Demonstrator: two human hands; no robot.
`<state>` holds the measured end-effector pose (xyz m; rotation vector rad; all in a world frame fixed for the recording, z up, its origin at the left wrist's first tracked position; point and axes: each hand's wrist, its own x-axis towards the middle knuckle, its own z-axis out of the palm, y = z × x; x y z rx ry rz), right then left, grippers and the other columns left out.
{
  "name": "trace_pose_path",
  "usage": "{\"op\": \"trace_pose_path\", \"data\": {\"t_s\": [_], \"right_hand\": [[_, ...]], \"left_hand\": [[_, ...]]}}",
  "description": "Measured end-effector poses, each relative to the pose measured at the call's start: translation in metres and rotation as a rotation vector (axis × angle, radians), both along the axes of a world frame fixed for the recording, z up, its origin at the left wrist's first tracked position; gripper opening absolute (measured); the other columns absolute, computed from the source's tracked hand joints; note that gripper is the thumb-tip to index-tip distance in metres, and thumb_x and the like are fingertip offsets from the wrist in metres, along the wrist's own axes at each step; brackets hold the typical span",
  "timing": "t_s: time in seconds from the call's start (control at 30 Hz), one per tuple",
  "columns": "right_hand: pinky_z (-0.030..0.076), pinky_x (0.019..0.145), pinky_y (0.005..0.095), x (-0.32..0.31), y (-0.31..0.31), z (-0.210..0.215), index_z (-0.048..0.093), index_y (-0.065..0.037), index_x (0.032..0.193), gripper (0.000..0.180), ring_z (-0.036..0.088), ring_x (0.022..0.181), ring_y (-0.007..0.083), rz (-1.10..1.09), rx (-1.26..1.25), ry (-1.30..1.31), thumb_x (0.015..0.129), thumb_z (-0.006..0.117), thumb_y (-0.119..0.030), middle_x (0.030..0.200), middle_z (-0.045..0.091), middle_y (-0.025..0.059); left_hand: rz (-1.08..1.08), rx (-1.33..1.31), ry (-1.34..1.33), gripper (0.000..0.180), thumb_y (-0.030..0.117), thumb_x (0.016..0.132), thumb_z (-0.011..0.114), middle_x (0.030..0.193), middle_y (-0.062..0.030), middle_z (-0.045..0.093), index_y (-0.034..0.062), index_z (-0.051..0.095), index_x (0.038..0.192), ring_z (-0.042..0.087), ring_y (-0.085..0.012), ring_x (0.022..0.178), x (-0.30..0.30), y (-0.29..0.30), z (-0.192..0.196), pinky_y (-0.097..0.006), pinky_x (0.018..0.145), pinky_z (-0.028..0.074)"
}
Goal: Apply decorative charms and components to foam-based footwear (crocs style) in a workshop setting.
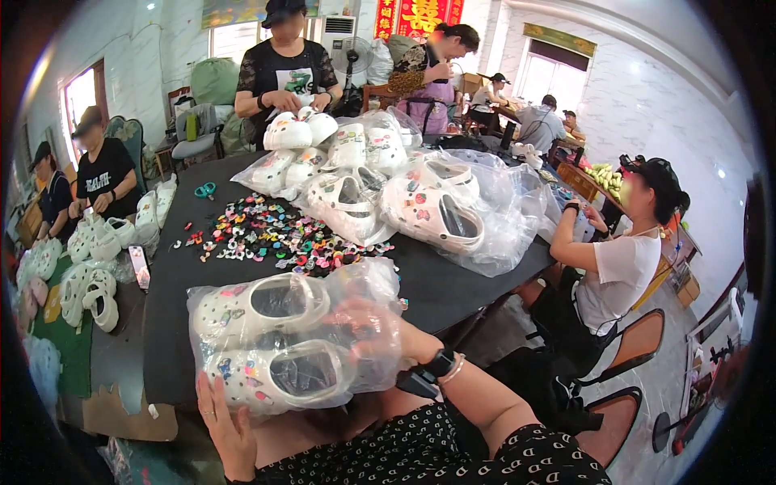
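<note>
A pair of white clogs with colourful charms lies side by side in a clear plastic bag, close in front of me. My left hand rests against the near left corner of the bag, its fingers spread and nearly flat. From the right, my right hand reaches into the bag, or under its loose plastic, by the clogs' heels. Plastic blurs its fingers, so its grip does not show. Just beyond the bag, loose charms of many colours cover part of the black table.
Bagged white clogs are heaped mid-table; teal-handled scissors lie beyond the charms. At left, more white clogs and a phone sit by a co-worker. Other people work across and to the right, where chairs stand.
</note>
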<state>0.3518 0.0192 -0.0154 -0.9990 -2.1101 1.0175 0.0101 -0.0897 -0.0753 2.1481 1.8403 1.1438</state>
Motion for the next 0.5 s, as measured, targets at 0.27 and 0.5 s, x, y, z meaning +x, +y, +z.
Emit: {"op": "trace_pose_path", "data": {"t_s": [0.27,0.5], "right_hand": [[0.036,0.113,0.0500,-0.035,0.047,-0.038,0.055,-0.007,0.135,0.058,0.043,0.135,0.0380,0.109,0.740,-0.147,0.084,0.071,-0.030,0.143,0.049,0.0181],[0.053,0.086,0.0481,-0.075,0.047,0.046,0.064,-0.003,0.114,0.051,0.063,0.107,0.0368,0.092,0.448,-0.826,0.071,0.072,-0.029,0.117,0.065,0.0189]], "left_hand": [[-0.025,0.056,-0.023,0.057,0.032,0.103,0.049,0.157,-0.0255,0.028,-0.0034,0.040,0.147,0.030,-0.0428,0.144,-0.005,0.006,-0.010,-0.049,0.116,0.026],[0.000,0.073,-0.016,0.055,0.030,0.104,0.047,0.156,-0.0247,0.031,-0.0037,0.040,0.146,0.031,-0.0397,0.144,0.005,0.009,-0.002,-0.046,0.116,0.027]]}}
